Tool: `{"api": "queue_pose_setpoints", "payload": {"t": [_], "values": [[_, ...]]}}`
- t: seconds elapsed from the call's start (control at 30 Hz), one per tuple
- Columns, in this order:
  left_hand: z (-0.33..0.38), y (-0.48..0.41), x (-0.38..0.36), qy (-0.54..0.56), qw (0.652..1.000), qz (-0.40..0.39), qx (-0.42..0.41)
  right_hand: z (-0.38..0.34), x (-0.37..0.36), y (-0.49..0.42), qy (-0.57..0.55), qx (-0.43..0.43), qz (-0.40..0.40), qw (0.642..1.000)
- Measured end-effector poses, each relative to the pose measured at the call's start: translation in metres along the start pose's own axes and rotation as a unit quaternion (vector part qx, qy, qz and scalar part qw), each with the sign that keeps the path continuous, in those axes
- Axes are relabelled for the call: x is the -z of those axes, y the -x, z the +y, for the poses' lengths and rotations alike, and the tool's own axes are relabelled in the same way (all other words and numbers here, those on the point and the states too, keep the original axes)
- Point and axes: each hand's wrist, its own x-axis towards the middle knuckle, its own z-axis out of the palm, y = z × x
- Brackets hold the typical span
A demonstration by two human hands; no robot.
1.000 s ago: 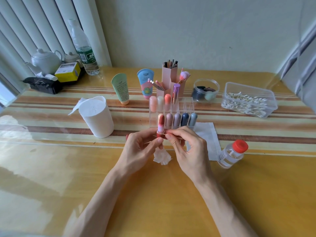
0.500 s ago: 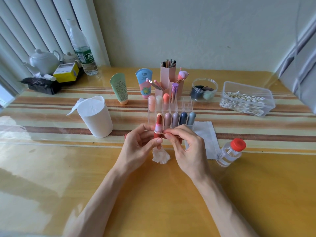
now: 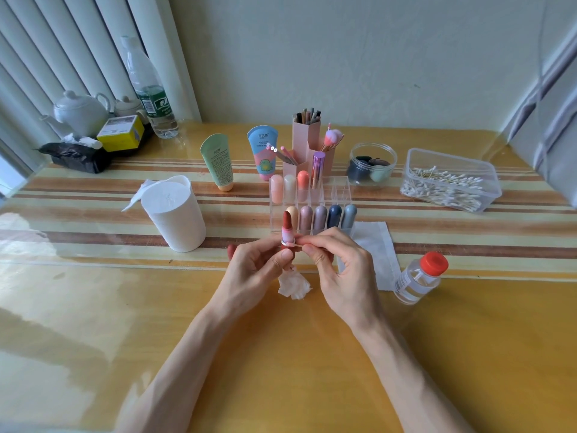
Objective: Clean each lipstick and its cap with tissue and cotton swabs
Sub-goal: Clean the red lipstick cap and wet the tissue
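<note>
On the glossy yellow table [image 3: 125,307], just in front of the clear acrylic organizer [image 3: 339,189] at centre frame, the left hand [image 3: 259,267] grips the base of an uncapped lipstick [image 3: 287,230]. Its long axis is upright, the dark-red bullet pointing to the frame's top. The right hand [image 3: 342,271] pinches a thin cotton swab [image 3: 294,245] lying crosswise against its shiny pink collar.

My left forearm [image 3: 181,364] and right forearm [image 3: 402,367] are bare right to the near edge, slim and smooth. My left hand [image 3: 249,273] and right hand [image 3: 346,276] are bare too, with long slender fingers and short plain nails.
</note>
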Motion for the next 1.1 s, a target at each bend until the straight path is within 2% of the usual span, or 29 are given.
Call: {"api": "queue_pose_setpoints", "payload": {"t": [0.1, 0.27, 0.37, 0.5, 0.87, 1.1], "values": [[0.006, 0.0, -0.002, 0.009, 1.0, -0.005, 0.004, 0.001, -0.001, 0.0, -0.003, -0.004, -0.001, 1.0], [0.004, -0.001, 0.0, -0.011, 0.999, 0.042, -0.008, -0.002, -0.001, 0.0, 0.016, 0.008, 0.004, 1.0], [0.002, -0.001, 0.001, 0.027, 0.998, 0.055, 0.002, -0.001, -0.001, -0.001, 0.019, 0.006, 0.007, 1.0], [0.001, 0.0, 0.001, 0.034, 0.999, 0.034, 0.008, -0.001, 0.0, -0.001, 0.015, -0.002, 0.003, 1.0], [-0.004, -0.001, 0.002, -0.073, 0.996, 0.046, -0.038, -0.005, 0.0, -0.001, 0.008, 0.011, -0.004, 1.0], [0.001, -0.001, 0.004, 0.01, 0.996, 0.09, -0.013, -0.002, 0.002, -0.001, 0.008, -0.008, 0.005, 1.0]]}}
